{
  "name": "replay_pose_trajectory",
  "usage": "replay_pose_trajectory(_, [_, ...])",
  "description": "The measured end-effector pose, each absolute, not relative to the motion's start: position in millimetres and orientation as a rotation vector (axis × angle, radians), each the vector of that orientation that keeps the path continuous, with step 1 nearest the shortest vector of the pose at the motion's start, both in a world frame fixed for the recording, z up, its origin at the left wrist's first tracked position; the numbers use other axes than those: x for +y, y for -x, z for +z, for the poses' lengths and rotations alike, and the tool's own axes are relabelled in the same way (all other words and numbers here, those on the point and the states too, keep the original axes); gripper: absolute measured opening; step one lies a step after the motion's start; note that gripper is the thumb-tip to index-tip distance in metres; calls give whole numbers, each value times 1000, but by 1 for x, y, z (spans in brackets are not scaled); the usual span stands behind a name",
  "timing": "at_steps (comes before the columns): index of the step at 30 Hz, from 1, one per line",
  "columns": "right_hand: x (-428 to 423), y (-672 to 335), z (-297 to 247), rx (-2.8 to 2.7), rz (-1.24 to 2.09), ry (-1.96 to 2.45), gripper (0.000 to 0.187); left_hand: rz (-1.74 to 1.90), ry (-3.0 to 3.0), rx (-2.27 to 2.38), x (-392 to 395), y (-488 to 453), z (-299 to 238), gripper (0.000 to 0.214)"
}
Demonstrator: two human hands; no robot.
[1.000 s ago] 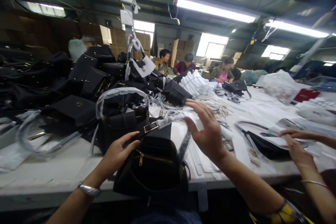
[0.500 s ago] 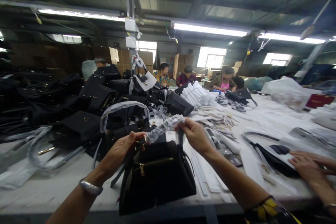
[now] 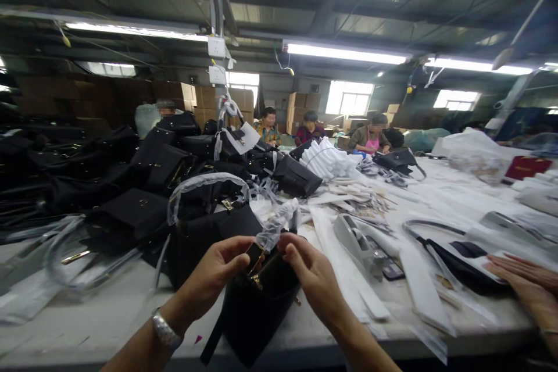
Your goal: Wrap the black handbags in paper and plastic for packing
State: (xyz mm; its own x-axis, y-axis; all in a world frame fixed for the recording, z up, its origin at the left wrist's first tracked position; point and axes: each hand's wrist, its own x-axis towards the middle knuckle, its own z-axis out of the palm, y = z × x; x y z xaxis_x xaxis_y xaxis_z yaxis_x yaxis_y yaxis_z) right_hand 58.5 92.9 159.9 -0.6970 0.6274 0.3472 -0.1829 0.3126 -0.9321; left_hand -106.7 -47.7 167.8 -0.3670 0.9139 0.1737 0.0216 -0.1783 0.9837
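Observation:
A black handbag (image 3: 257, 319) with gold hardware is held up at the table's front edge, turned with its narrow side toward me. Its handle (image 3: 275, 228) is wrapped in clear plastic and rises between my hands. My left hand (image 3: 224, 261) is closed, thumb and fingers pinching the gold-edged fitting at the handle's base. On the other side, my right hand (image 3: 311, 264) is closed around the bag's upper edge, fingers curled beside the wrapped handle. A gold zipper pull (image 3: 256, 282) shows just under the fitting. The right fingertips are partly hidden.
Black handbags (image 3: 152, 157) are heaped at the left and back. Behind my hands stands another bag with a plastic-wrapped handle (image 3: 209, 177). Right of me lie white strips (image 3: 349, 279) and a grey tape dispenser (image 3: 355, 241). A co-worker's hands (image 3: 523, 279) rest by another bag.
The handbag has turned from its broad zippered front to its narrow side. My right hand has come down from the handle's end toward the bag's top, and my left hand has shifted slightly right.

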Motion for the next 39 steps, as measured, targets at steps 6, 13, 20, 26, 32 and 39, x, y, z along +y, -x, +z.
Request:
replay_pose_trajectory(6, [79, -27, 180, -1545, 2054, 248, 47, 1715, -1001, 1559, -43, 87, 179, 32])
replay_pose_trajectory(13, [73, -21, 196, -1250, 2180, 318, 48, 1660, -1061, 1448, -55, 88, 180, 35])
replay_pose_trajectory(20, [55, -23, 191, -1083, 2189, 294, 39, 1782, -971, 1439, -40, 83, 174, 39])
replay_pose_trajectory(26, [46, -31, 177, -1351, 2052, 257, 38, 1829, -979, 1423, -38, 82, 167, 42])
replay_pose_trajectory(32, [35, -26, 147, -1543, 1903, 165, 44, 1912, -1064, 1547, -37, 79, 165, 38])
replay_pose_trajectory(39, [27, -10, 122, -1662, 1805, 219, 30, 1984, -909, 1383, -36, 76, 165, 44])
